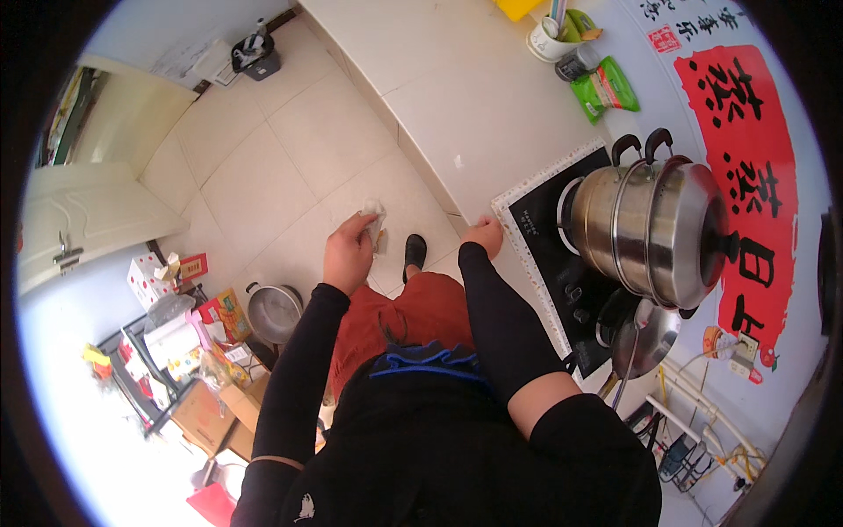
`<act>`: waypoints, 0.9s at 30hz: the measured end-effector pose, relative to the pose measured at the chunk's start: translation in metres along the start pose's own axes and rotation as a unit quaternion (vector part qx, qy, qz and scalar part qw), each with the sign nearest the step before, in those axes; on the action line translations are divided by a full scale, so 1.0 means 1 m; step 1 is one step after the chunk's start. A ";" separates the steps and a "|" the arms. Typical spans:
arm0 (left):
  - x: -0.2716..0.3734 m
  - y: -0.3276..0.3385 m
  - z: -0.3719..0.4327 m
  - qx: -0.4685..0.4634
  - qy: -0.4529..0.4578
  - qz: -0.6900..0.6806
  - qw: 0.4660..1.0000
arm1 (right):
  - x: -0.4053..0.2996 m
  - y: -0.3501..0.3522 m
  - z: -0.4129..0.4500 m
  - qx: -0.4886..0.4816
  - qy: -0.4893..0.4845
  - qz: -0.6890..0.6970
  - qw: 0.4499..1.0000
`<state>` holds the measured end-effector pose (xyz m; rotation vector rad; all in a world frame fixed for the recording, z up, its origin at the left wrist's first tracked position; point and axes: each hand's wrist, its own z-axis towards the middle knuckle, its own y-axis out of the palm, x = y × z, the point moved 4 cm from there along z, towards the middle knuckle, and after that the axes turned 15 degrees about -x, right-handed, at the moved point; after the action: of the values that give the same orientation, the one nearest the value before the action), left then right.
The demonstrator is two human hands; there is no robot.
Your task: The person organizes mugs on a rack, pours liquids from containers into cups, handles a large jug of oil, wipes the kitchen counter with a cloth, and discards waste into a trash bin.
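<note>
Between the thumb and fingers of my left hand (348, 255) is a crumpled whitish wrapper or tissue (375, 221), held over the tiled floor. Part of it is hidden behind the hand. My right hand (484, 237) is curled at the edge of the light countertop (454, 112), beside the speckled border of the black gas stove (546, 250). Nothing shows in that hand, though its palm is hidden. On the stove's far burner stands a stacked stainless-steel steamer pot (632, 224) with its lid on. A pan (649, 339) sits at the nearer burner.
Along the wall side of the counter are a white utensil holder (550, 41), a dark-lidded jar (577, 62) and a green packet (606, 90). A black waste bin (257, 58) stands on the floor. Cardboard boxes (204, 412) and a metal pan (275, 315) are at my left.
</note>
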<state>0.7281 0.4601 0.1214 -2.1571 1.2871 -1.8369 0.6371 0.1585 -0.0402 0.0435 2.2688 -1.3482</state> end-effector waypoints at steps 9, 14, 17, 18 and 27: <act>-0.041 -0.075 0.067 -0.067 0.074 -0.012 0.995 | -0.081 0.005 -0.037 -0.016 -0.049 0.035 0.998; -0.055 -0.139 0.109 -0.085 0.124 0.019 0.988 | -0.136 0.024 -0.052 -0.007 -0.085 0.095 0.992; -0.059 -0.180 0.130 -0.090 0.102 0.013 0.991 | -0.175 0.043 -0.057 -0.021 -0.122 0.112 0.986; -0.062 -0.192 0.138 -0.089 0.092 0.009 0.992 | -0.188 0.047 -0.056 -0.021 -0.132 0.114 0.984; -0.060 -0.232 0.221 -0.080 0.114 0.047 0.989 | -0.279 0.061 0.000 -0.054 -0.170 0.146 0.973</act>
<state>1.0429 0.5448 0.1244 -1.9603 1.6029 -2.0567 0.8979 0.2509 0.0300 0.0985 1.9533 -0.9937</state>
